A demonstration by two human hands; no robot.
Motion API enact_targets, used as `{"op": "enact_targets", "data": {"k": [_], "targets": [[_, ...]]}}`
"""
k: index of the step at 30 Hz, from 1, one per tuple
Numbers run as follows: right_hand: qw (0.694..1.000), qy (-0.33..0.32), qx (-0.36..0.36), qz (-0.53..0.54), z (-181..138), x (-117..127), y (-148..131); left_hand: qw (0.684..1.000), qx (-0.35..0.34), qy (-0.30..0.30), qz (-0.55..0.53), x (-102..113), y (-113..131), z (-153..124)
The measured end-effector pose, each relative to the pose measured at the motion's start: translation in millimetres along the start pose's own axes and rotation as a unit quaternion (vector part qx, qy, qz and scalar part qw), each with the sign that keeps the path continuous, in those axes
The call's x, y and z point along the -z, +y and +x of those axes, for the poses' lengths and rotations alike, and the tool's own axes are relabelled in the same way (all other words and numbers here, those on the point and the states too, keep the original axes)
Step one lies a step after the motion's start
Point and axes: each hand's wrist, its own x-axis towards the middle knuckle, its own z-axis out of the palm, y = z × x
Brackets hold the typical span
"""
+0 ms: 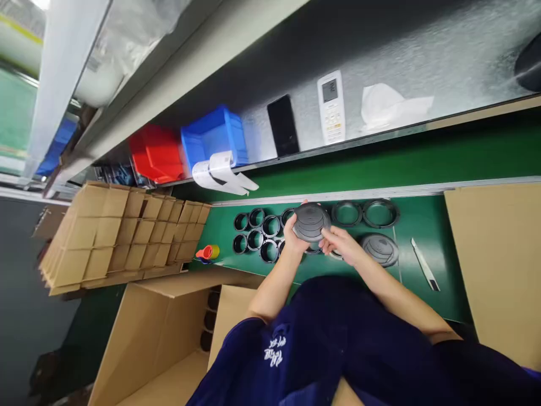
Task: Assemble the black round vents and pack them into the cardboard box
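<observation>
A round dark-grey air vent [311, 222] with curved slats is held up over the green bench, its face turned towards me. My left hand [293, 235] wraps round its left edge, fingers partly hidden behind it. At its lower right rim, my right hand [338, 242] pinches the edge between thumb and fingers. A second, similar round vent [380, 250] lies on the bench beside my right forearm. Behind the held vent and to its left stand several black rings [270, 226]; two larger black rings [381, 213] lie to the right. The held vent covers some of the rings.
A utility knife [425, 264] and a cardboard sheet [499, 265] lie on the right. Stacked cardboard dividers [127, 231] and an open carton [169, 321] are on the left, near a roll of tape [212, 251]. The shelf above holds bins, a phone [283, 126] and a remote control [332, 107].
</observation>
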Motion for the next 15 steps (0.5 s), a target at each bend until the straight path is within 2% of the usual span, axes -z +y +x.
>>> {"op": "enact_targets", "data": {"k": [1,2,4,6,8,10,11,13,15], "targets": [[0.993,0.054,0.058,-0.092,-3,-4,-2,1.000,-0.006,-0.003,-0.008,5,4,-10],[0.968,0.109,0.132,-0.185,-6,-6,-5,1.000,-0.006,-0.006,-0.013,9,7,-20],[0.885,0.161,0.279,-0.336,-10,-9,-13,1.000,0.004,-0.017,-0.019,18,12,-39],[0.817,0.125,0.359,-0.434,-15,-16,-17,0.999,0.020,-0.031,-0.024,26,16,-54],[0.783,0.086,0.373,-0.491,-20,-26,-14,0.998,0.039,-0.048,-0.031,33,19,-65],[0.773,0.073,0.363,-0.514,-24,-37,-8,0.995,0.066,-0.066,-0.036,40,22,-74],[0.779,0.070,0.355,-0.513,-26,-42,-5,0.993,0.081,-0.074,-0.037,44,24,-77],[0.807,0.064,0.333,-0.484,-31,-50,-1,0.990,0.109,-0.085,-0.040,50,26,-82],[0.853,0.070,0.301,-0.422,-35,-55,-2,0.987,0.126,-0.088,-0.051,54,28,-85]]}}
